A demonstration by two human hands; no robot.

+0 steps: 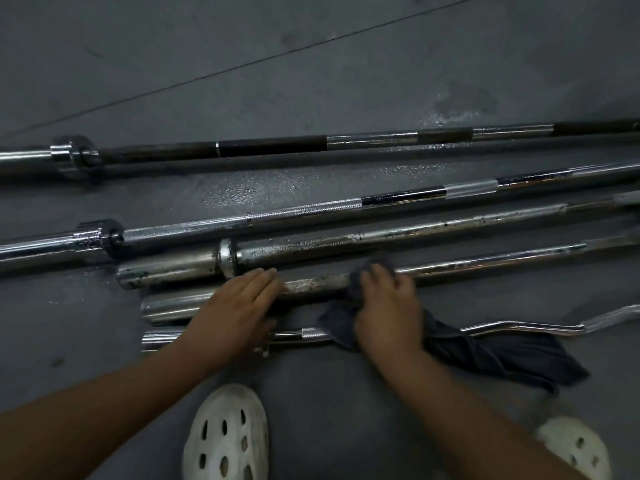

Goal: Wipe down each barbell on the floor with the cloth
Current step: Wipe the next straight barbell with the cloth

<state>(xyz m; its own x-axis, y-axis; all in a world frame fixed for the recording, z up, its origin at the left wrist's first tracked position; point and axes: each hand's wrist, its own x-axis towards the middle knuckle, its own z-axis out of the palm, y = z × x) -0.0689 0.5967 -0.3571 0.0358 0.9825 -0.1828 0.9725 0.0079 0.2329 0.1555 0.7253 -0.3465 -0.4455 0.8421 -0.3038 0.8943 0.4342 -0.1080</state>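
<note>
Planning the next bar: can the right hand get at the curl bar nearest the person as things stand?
Probably yes. The right hand grips the cloth on the straight bar just beyond; the curl bar lies right beside it, with only the cloth's tail draped over.

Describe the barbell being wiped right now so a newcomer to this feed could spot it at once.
Start at the white shoes on the grey floor. Moving away from them, skip the zigzag curl bar; the wiped barbell is next. It alone has the left hand resting on it and the right hand holding the dark cloth against its rust-flecked shaft.
</note>
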